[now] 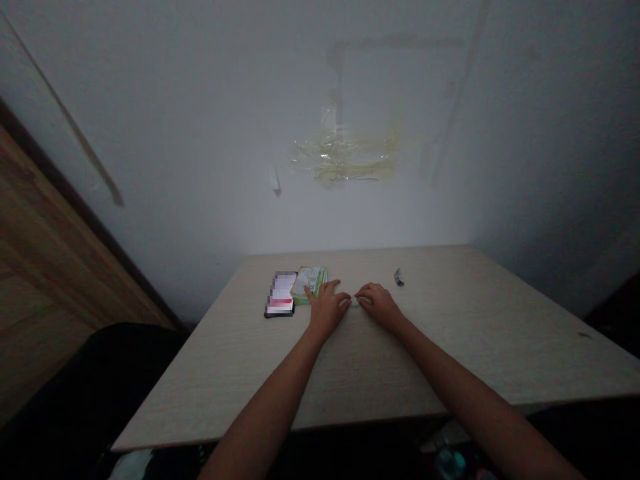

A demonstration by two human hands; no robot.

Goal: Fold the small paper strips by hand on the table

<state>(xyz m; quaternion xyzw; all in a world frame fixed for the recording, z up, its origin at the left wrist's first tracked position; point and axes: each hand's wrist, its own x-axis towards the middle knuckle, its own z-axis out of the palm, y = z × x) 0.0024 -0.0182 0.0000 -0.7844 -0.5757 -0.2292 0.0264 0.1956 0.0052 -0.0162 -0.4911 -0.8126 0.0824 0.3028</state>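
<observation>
Both hands rest near the middle of the pale wooden table (pixel 370 373). My left hand (pixel 327 305) has its fingers spread, with the thumb and a fingertip beside a green and white packet (pixel 307 281). My right hand (pixel 377 303) is bent with its fingers together, close to a small pale thing (pixel 355 303) between the two hands. That thing is too small to name, and whether either hand grips it is unclear. A phone (pixel 281 293) with a lit screen lies left of the packet.
A small crumpled dark wrapper (pixel 399 277) lies beyond my right hand. Behind the table stands a grey wall with peeling clear tape (pixel 345 157). Wooden furniture (pixel 50 267) is at the left, and blurred things sit below the table's front edge.
</observation>
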